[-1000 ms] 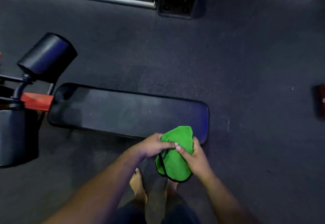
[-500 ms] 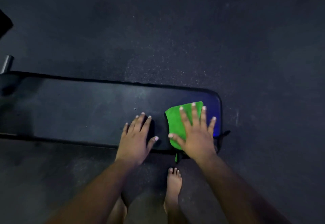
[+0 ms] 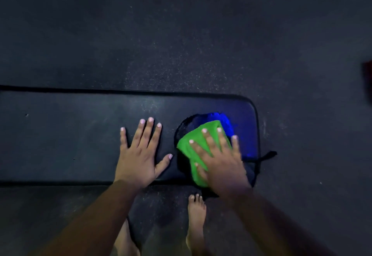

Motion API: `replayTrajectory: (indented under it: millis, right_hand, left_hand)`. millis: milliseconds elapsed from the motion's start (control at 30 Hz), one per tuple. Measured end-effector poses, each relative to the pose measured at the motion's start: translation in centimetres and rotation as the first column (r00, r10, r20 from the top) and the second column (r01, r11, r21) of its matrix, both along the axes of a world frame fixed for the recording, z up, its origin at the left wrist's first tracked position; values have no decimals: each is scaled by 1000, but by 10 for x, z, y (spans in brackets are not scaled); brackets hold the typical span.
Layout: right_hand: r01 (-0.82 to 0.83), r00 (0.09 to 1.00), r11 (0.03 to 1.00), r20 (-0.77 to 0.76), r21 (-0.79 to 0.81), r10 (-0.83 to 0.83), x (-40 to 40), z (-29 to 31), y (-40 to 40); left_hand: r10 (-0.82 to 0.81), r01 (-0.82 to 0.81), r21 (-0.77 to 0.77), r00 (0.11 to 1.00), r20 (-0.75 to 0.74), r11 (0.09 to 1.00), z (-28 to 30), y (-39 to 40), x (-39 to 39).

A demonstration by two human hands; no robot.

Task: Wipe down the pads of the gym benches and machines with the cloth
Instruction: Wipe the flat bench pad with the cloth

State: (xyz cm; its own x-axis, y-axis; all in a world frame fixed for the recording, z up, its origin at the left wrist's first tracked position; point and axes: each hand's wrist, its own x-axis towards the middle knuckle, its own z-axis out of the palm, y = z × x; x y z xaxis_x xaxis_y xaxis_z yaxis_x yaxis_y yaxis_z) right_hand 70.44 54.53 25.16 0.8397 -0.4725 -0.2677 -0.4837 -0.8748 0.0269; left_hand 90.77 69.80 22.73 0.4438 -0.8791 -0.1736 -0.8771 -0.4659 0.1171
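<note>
A long black bench pad (image 3: 60,135) runs across the view from the left edge to a rounded right end. A green cloth (image 3: 191,149) lies flat on the pad near that right end. My right hand (image 3: 219,161) presses on the cloth with straight, spread fingers and covers its right half. My left hand (image 3: 138,155) rests flat on the bare pad just left of the cloth, fingers spread. A blue sheen shows on the pad beyond the cloth.
Dark speckled rubber floor (image 3: 181,34) surrounds the bench. My bare feet (image 3: 196,217) stand on it just in front of the pad. A black strap end (image 3: 268,154) sticks out at the pad's right end. A dim red object (image 3: 367,80) sits at the right edge.
One second ago both hands held the cloth above the pad's end. It was then laid on the pad, and both hands now lie flat, the right one having slid slightly right with the cloth.
</note>
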Motion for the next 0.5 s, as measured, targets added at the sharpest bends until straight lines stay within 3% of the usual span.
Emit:
replayTrajectory:
  millis: [67, 133, 167, 200, 267, 333, 367, 400, 467, 500]
  right_hand:
    - [161, 987, 986, -1, -47, -161, -4, 3, -43]
    - [433, 901, 902, 43, 2, -432, 27, 6, -69]
    - [484, 873, 875, 62, 28, -484, 52, 4, -63]
    - [449, 888, 892, 86, 59, -452, 77, 3, -48]
    - [152, 982, 985, 104, 79, -160, 103, 2, -9]
    - [-5, 995, 998, 104, 56, -1, 93, 0, -26]
    - [44, 994, 999, 97, 11, -45, 81, -1, -51]
    - [193, 977, 981, 90, -12, -191, 68, -1, -79]
    - [516, 851, 857, 110, 12, -514, 56, 4, -109]
    - [571, 814, 820, 103, 34, -571, 62, 5, -100]
  left_hand:
    - [-7, 7, -10, 1000, 6, 1000, 0, -1, 0]
    - [-9, 9, -22, 1000, 11, 1000, -1, -2, 0]
    - [-5, 6, -30, 1000, 15, 1000, -2, -3, 0]
    - [-4, 4, -35, 1000, 20, 999, -2, -3, 0]
    - [-7, 8, -41, 1000, 22, 999, -2, -2, 0]
    - [-10, 12, -39, 999, 33, 999, -3, -1, 1]
    - [-10, 12, -32, 999, 33, 999, -2, -1, 1]
    - [-12, 13, -29, 999, 31, 1000, -2, -2, 1]
    - [-5, 6, -24, 999, 32, 1000, -2, -2, 0]
    - [-6, 6, -17, 1000, 31, 1000, -2, -3, -1]
